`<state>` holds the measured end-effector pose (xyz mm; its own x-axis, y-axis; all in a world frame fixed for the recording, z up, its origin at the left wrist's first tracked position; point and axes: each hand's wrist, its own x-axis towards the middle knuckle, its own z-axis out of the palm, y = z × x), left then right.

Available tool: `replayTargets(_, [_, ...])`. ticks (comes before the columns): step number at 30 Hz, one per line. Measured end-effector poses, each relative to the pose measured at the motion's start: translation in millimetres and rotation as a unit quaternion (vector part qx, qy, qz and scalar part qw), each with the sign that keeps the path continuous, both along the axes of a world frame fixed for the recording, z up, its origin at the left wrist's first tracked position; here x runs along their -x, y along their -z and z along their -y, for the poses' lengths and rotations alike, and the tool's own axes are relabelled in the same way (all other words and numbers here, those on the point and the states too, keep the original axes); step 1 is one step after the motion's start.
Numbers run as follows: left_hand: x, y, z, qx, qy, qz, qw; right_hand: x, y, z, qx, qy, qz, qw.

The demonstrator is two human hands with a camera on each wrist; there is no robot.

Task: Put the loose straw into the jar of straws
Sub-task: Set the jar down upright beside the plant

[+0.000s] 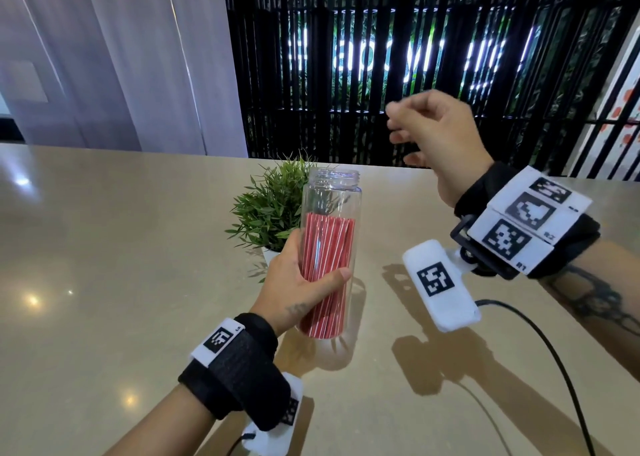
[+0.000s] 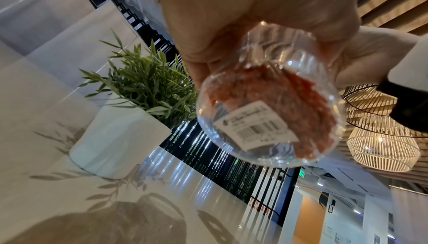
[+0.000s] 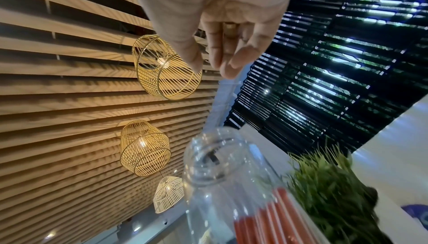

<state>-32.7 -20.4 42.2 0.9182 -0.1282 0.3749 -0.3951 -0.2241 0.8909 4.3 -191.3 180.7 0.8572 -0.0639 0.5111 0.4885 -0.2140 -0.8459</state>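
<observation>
My left hand point(image 1: 311, 277) grips a clear plastic jar point(image 1: 330, 192) around its middle and holds it tilted just above the table. The jar is open-topped and packed with red-and-white striped straws point(image 1: 325, 275). A short dark piece point(image 3: 212, 156) shows inside the jar below its mouth point(image 3: 215, 160); I cannot tell what it is. My right hand point(image 1: 398, 126) hangs in the air above and to the right of the jar mouth, fingers loosely curled, holding nothing. The left wrist view looks at the jar's base point(image 2: 266, 116), which bears a barcode sticker point(image 2: 254, 125). No loose straw lies on the table.
A small green plant point(image 1: 273, 209) in a white pot point(image 2: 115, 138) stands right behind the jar. The beige table point(image 1: 104, 247) stretches to both sides. A black cable point(image 1: 554, 351) runs from my right wrist across the table's near right part. A black slatted screen point(image 1: 381, 57) stands beyond the far edge.
</observation>
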Motion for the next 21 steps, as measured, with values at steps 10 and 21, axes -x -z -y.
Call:
replayTargets(10, [-1, 3, 6, 0.031, 0.027, -0.004, 0.999, 46, 99, -8, 0.085, -0.22, -0.237, 0.943])
replayTargets(21, [-1, 31, 10, -0.114, 0.136, -0.067, 0.982, 44, 157, 9, -0.013, -0.167, -0.243, 0.956])
